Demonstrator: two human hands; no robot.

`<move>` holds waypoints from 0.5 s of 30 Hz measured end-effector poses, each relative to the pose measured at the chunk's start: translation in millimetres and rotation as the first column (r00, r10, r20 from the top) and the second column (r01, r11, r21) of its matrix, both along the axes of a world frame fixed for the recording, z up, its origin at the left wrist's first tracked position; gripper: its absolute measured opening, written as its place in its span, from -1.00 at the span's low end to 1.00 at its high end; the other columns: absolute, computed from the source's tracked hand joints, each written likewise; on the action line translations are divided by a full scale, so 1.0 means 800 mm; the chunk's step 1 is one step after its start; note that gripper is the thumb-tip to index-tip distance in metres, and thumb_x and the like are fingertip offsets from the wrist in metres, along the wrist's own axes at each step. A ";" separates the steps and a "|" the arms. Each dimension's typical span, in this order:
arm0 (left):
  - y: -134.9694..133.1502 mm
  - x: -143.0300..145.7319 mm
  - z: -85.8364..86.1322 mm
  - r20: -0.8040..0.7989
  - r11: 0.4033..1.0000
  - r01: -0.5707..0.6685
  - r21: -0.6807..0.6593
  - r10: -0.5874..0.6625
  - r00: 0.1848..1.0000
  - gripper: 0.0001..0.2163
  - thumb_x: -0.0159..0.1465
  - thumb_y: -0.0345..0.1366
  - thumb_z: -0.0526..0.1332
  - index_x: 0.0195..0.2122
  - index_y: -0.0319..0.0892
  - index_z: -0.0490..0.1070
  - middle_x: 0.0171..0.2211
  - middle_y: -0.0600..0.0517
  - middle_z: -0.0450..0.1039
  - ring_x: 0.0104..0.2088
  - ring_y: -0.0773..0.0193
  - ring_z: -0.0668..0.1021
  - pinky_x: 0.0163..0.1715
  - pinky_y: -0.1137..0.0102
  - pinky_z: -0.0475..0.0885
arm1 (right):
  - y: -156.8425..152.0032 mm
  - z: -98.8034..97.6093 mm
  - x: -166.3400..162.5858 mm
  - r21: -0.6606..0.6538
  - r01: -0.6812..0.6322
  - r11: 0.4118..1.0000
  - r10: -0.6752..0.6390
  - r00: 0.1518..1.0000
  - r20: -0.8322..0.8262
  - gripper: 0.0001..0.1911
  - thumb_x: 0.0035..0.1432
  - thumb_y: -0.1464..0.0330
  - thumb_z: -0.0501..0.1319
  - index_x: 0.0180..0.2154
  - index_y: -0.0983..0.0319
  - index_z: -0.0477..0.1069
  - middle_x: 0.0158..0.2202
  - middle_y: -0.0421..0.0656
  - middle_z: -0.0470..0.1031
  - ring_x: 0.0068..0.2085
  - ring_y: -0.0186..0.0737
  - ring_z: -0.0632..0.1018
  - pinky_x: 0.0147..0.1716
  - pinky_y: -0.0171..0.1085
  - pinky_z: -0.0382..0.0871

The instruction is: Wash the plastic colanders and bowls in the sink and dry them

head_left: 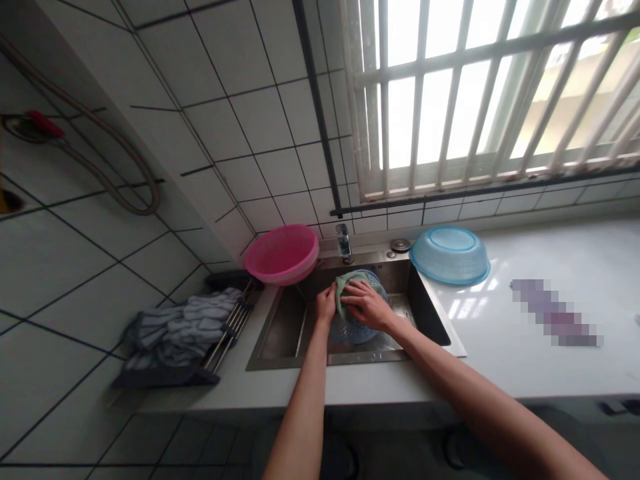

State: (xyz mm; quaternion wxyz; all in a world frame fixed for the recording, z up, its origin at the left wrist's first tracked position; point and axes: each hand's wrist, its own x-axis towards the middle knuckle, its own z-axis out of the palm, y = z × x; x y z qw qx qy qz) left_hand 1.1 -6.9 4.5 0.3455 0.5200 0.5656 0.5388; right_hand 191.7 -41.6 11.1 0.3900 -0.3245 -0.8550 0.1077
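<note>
A blue colander [356, 325] sits in the sink [430, 313]; both hands' fingers [356, 293] grasp a green cloth [345, 283] pressed on it.

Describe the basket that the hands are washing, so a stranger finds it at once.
Find the steel sink under the barred window. Inside it, below the tap, lies a blue basket under a green cloth. The other blue basket sits upturned on the counter.

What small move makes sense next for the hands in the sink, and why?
Probably sweep the green cloth further around the blue basket. The right hand presses the cloth on the basket over the sink; the left hand steadies its edge, and much of the basket lies uncovered.
</note>
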 end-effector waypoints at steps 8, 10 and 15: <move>-0.010 -0.003 0.008 0.021 0.999 -0.040 -0.020 0.040 0.999 -0.40 0.12 0.37 0.28 -0.53 -0.17 0.47 -0.63 0.13 0.30 -0.54 0.31 0.33 -0.48 0.40 0.19 | 0.023 -0.013 0.022 -0.214 0.176 0.961 -0.219 0.955 -0.200 -0.53 0.39 0.20 0.24 0.28 0.11 0.48 0.36 0.00 0.41 0.38 0.03 0.40 0.38 0.11 0.29; -0.012 -0.002 0.009 0.035 0.998 -0.029 -0.056 0.031 0.999 -0.40 0.11 0.38 0.29 -0.57 -0.13 0.38 -0.66 0.17 0.21 -0.61 0.35 0.26 -0.53 0.40 0.14 | 0.033 -0.023 0.032 -0.307 0.218 0.926 -0.295 0.927 -0.232 -0.55 0.41 0.18 0.20 0.25 0.15 0.51 0.30 0.04 0.47 0.34 0.04 0.45 0.34 0.10 0.35; -0.011 0.005 0.009 0.047 1.000 0.013 -0.025 -0.012 0.999 -0.40 0.11 0.39 0.26 -0.54 -0.14 0.41 -0.61 0.11 0.30 -0.54 0.30 0.33 -0.47 0.39 0.21 | 0.017 -0.014 0.018 -0.136 0.219 0.966 -0.237 0.962 -0.137 -0.62 0.43 0.28 0.17 0.20 0.10 0.55 0.32 -0.01 0.44 0.42 0.07 0.34 0.41 0.19 0.22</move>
